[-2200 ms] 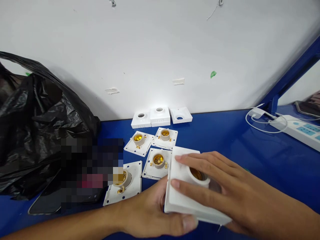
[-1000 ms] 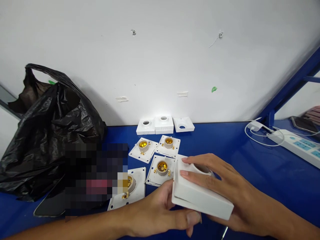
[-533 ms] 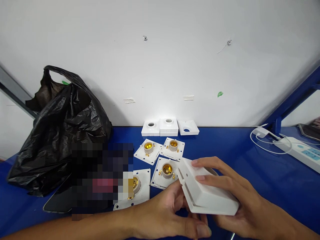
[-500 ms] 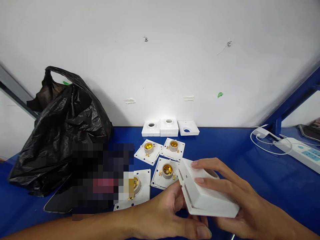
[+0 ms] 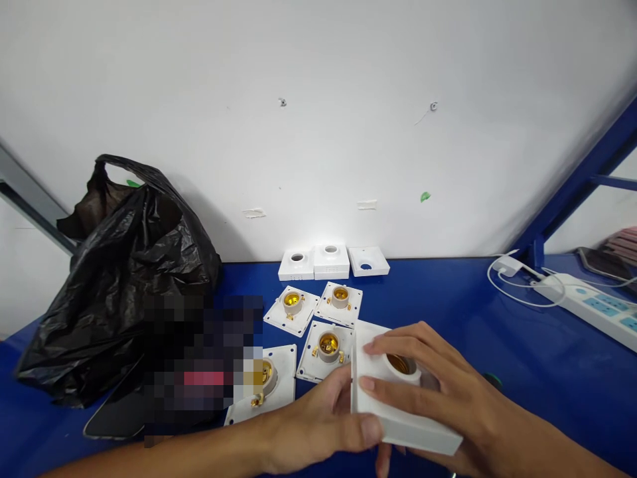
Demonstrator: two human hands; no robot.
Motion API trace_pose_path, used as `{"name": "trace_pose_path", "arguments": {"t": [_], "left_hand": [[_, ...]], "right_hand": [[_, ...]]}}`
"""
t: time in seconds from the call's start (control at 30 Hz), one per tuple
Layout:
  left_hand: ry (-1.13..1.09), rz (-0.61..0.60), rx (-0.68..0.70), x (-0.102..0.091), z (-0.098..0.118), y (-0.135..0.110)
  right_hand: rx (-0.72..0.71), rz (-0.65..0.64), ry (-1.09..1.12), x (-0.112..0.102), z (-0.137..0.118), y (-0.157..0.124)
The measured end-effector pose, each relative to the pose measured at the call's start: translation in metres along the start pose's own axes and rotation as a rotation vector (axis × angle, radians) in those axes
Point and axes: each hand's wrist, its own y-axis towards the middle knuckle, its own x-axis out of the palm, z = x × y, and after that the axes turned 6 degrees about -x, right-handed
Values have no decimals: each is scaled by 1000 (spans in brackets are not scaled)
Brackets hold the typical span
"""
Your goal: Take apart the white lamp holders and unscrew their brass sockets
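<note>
A white square lamp holder [image 5: 375, 365] is held between my two hands above the front of the table. Its round opening faces up and shows brass-coloured thread inside. My left hand [image 5: 318, 425] grips its left side, the thumb pressed along the near edge and the other fingers mostly hidden beneath. My right hand [image 5: 442, 378] lies over the top and right side, with two fingertips on the white cover. Just beyond my left hand lies a lamp holder base [image 5: 318, 372] with a brass socket. Another base [image 5: 283, 398] is left of it, above my left forearm.
Two more bases [image 5: 301, 322] [image 5: 353, 312] lie behind. Three white covers [image 5: 331, 271] stand against the wall. A black plastic bag [image 5: 134, 279], a dark phone-like slab [image 5: 114, 408] and a blurred patch are at left. A power strip [image 5: 587, 302] with white cables is at right.
The lamp holder has turned flatter, its opening now more visible, and the gap along its left edge no longer shows. My left thumb has risen onto its near side. The view has shifted slightly.
</note>
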Motion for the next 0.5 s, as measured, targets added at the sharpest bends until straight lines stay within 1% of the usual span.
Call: {"name": "trace_pose_path", "arguments": {"t": [0.07, 0.13, 0.23, 0.37, 0.5], "left_hand": [[-28, 26, 58, 0, -3, 3], [-71, 62, 79, 0, -8, 6], [-111, 95, 57, 1, -11, 7], [-76, 108, 24, 1, -9, 4], [-92, 98, -43, -1, -5, 2]], "right_hand": [[32, -17, -13, 3, 0, -1], [52, -39, -27, 5, 1, -2], [46, -76, -52, 7, 2, -6], [47, -136, -88, 4, 1, -9], [10, -138, -169, -2, 0, -6]]}}
